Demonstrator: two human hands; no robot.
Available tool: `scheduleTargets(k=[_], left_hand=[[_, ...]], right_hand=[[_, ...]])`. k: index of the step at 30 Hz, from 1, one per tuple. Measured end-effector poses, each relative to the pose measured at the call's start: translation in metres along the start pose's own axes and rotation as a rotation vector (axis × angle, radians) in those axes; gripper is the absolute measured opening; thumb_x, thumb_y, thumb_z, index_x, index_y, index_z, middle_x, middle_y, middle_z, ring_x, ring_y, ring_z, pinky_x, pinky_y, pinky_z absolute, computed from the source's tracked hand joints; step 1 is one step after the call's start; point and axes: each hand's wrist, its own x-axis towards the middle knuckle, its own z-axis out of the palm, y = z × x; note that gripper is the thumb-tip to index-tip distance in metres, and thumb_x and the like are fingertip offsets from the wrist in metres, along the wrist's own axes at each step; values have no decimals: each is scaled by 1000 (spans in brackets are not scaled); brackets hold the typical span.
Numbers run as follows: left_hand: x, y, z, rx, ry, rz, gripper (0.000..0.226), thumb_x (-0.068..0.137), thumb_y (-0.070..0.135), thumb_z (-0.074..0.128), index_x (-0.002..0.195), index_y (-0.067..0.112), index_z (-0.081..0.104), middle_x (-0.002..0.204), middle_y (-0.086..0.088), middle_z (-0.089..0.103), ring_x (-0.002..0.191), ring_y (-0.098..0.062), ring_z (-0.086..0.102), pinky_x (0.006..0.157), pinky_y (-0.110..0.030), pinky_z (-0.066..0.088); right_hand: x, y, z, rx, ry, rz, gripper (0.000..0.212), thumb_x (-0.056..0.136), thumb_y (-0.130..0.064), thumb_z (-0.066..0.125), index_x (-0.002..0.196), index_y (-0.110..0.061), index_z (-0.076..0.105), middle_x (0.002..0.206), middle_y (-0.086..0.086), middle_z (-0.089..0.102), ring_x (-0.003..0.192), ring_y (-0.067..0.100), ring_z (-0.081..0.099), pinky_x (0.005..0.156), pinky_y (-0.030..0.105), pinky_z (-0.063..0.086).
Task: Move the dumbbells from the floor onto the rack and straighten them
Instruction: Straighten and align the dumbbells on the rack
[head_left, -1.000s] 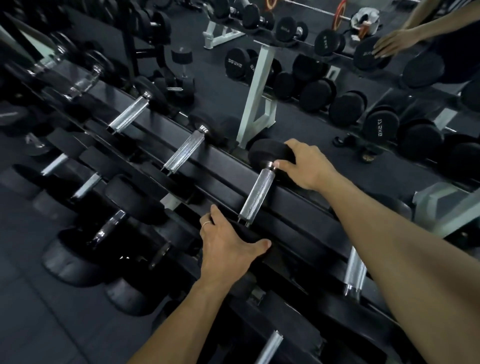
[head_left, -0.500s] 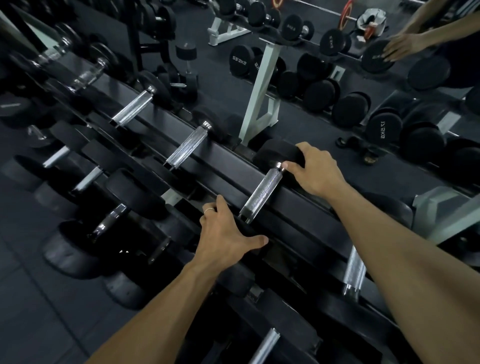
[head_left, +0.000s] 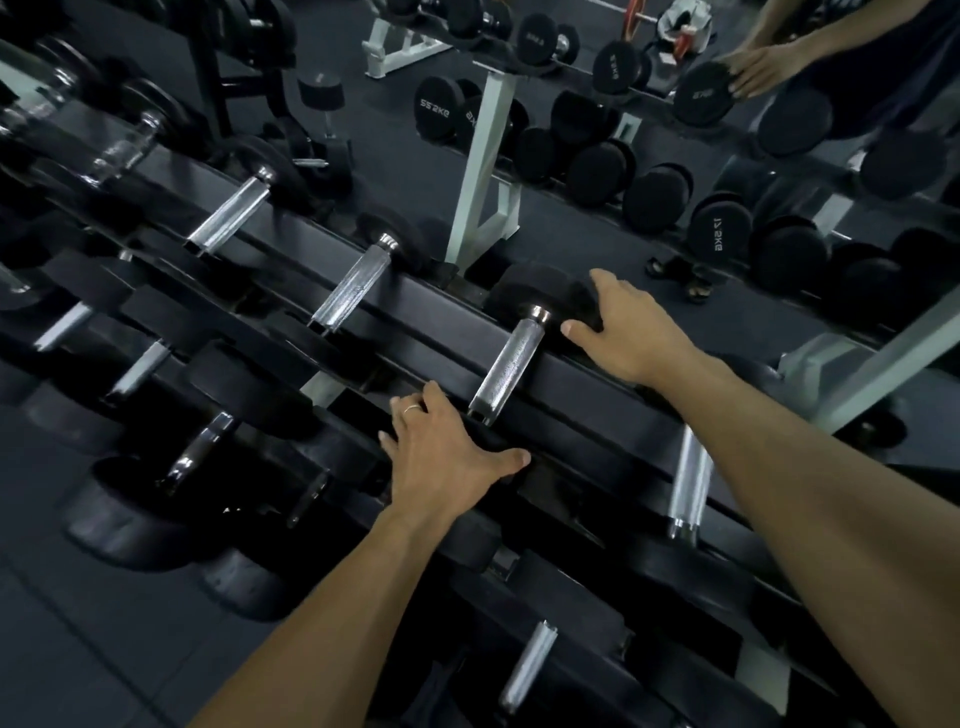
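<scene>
Both hands are on the same dumbbell (head_left: 511, 364), 1 at each end. Right hand (head_left: 631, 332) wraps the far black head, fingers curled over the top edge and thumb stretched along the near face next to the collar. Left hand (head_left: 441, 457) covers the near head, which is mostly hidden under the palm; fingers bend down over it and the thumb sticks out to the right. So both are gripping, not just resting flat. There's a ring (head_left: 412, 409) on one left finger.

That dumbbell sits on the top tier of the black rack (head_left: 587, 384), its shiny knurled handle crossing the rails at a slant. More dumbbells sit on the same tier: 1 just to the left (head_left: 353, 283), another further left (head_left: 228, 215), and 1 to the right (head_left: 688, 483) partly under the right forearm. Lower tiers hold bigger ones with thick black heads (head_left: 130, 514), pretty blurry though.

Behind the rack is a mirror (head_left: 571, 218) that shows a white rack upright (head_left: 480, 171), rows of round dumbbell heads with reversed kg markings, and a reflected hand (head_left: 758, 67) on a black head. Dark rubber floor (head_left: 78, 649) at lower left.
</scene>
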Motion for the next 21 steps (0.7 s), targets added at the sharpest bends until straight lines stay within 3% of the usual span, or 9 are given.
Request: scheduleTargets(k=[4, 7, 10, 16, 21], left_hand=[[-24, 18, 10, 140, 128, 128, 108, 75, 62, 67, 149, 3, 15, 158, -23, 9, 148, -35, -10, 117, -58, -7], [-57, 42, 32, 139, 228, 295, 98, 81, 62, 57, 150, 5, 18, 160, -22, 6, 148, -33, -13, 116, -55, -14], [-91, 66, 62, 115, 181, 354, 95, 83, 65, 50, 151, 6, 18, 161, -18, 5, 149, -28, -14, 117, -51, -16], [-141, 85, 117, 99, 13, 225, 112, 77, 78, 48, 153, 6, 8, 161, -17, 2, 148, -27, -15, 119, -51, -9], [-169, 94, 146, -47, 14, 51, 138, 61, 75, 69, 152, 12, -13, 161, -15, -11, 147, -32, -18, 121, -49, 3]], right_hand=[[-30, 27, -22, -122, 73, -27, 63, 97, -38, 55, 149, -9, 33, 145, 17, 44, 131, 35, 45, 106, 43, 39], [-52, 54, -32, -140, 83, -11, 62, 97, -37, 55, 148, -8, 36, 145, 18, 45, 131, 36, 44, 105, 42, 39], [-74, 84, -35, -102, 88, 0, 64, 96, -38, 56, 148, -7, 35, 144, 19, 45, 131, 37, 44, 105, 43, 40], [-107, 139, -35, -23, 63, -14, 67, 95, -41, 57, 149, -9, 33, 142, 18, 46, 128, 37, 47, 106, 42, 39], [-103, 157, -36, 76, 6, -36, 71, 96, -39, 56, 154, -15, 22, 150, 15, 38, 136, 34, 40, 111, 42, 35]])
